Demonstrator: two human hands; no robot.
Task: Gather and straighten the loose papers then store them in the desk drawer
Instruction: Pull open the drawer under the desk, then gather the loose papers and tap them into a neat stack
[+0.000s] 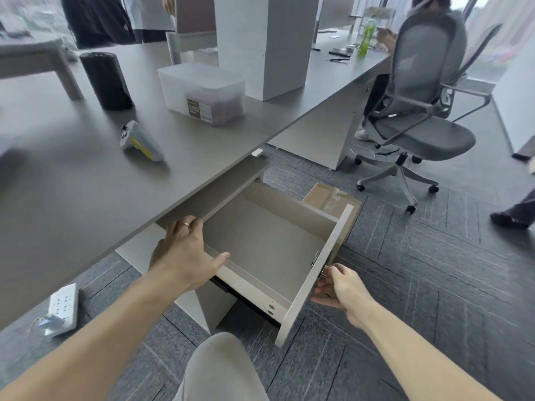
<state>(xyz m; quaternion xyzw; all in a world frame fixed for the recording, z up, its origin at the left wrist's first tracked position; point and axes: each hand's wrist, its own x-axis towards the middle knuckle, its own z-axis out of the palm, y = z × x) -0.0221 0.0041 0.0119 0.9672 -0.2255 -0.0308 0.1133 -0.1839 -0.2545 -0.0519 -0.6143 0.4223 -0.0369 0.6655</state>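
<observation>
The brown label [200, 109] on the plastic box [202, 91] is too blurred to read.

Grey desk [72, 180]; beige drawer [260, 241]; dark grey striped carpet [434, 256]; black cylinder [105, 79]; green bottle [367, 37].

Far end of drawer [260, 235] hidden under desk [86, 175]. Right hand [338, 287] fingertips hidden behind drawer front. Storage box [202, 91] label unreadable.

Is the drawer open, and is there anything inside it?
Open and empty. The drawer is pulled out from under the desk, its bare bottom showing. The left hand rests on its side; the right hand grips its front.
</observation>
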